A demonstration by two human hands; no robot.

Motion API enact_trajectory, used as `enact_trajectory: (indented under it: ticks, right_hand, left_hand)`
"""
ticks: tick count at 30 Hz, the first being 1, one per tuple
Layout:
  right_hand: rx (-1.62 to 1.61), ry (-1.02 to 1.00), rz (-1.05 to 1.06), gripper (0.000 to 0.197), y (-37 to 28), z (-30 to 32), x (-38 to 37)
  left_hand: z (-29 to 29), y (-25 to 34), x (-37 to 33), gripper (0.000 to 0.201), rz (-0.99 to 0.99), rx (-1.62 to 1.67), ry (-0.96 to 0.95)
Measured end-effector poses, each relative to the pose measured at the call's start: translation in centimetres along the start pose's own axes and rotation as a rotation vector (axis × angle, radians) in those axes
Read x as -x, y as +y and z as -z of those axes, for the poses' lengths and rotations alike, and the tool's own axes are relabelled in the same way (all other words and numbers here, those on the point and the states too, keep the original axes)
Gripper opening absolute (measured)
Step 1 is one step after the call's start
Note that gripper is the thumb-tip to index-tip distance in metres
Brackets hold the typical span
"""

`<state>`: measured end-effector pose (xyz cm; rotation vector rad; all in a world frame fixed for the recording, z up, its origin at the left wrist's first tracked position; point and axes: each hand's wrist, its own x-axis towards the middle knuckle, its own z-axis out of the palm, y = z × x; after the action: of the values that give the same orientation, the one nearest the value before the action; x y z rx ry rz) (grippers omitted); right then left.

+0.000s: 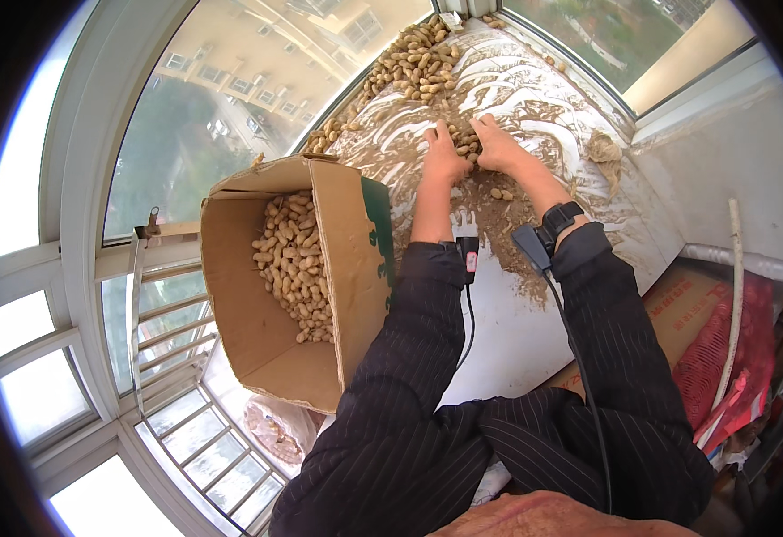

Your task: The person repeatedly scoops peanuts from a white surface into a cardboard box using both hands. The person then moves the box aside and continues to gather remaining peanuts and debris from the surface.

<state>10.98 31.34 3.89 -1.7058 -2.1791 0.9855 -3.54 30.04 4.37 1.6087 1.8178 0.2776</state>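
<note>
Peanuts in their shells (pixel 466 143) lie in a small heap between my two hands, on a white surface smeared with brown dirt (pixel 499 210). My left hand (pixel 445 158) curves along the heap's left side, its fingers pointing away from me and apart. From the right, my right hand (pixel 502 149) reaches around the same heap with its fingers extended and slightly bent. Both palms face inward, and their undersides are hidden. A couple of loose peanuts (pixel 502 193) sit just below my right hand. Farther back, a bigger peanut pile (pixel 418 63) rests against the window corner.
An open cardboard box (pixel 257 358) stands tilted at my left, holding many peanuts (pixel 295 259). Windows border the surface. At right are a wad of fibre (pixel 604 154), a pale stick (pixel 733 295), red mesh (pixel 723 358) and flat cardboard (pixel 689 309). Cables hang from both wrists.
</note>
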Motion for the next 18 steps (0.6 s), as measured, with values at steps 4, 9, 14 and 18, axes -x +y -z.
enact_trajectory:
  ticks: [4,9,14,18]
  right_hand:
    - [-0.071,0.020,0.047,0.063,-0.2,-0.4,-0.3]
    - [-0.236,0.044,0.051,0.057,0.2,-1.0,-0.8]
    - [-0.324,0.071,0.057,0.057,0.1,-1.0,-0.7]
    - [-0.410,0.071,0.014,0.043,-0.2,-0.9,-0.8]
  left_hand:
    - [-0.1,-0.1,-0.6,0.088,-0.093,-0.030,0.031]
    - [-0.8,-0.7,-0.6,0.065,-0.144,0.078,0.099]
    - [-1.7,-1.5,-1.0,0.055,-0.177,0.197,0.123]
    - [-2.4,-2.3,-2.0,0.053,-0.164,0.283,0.097]
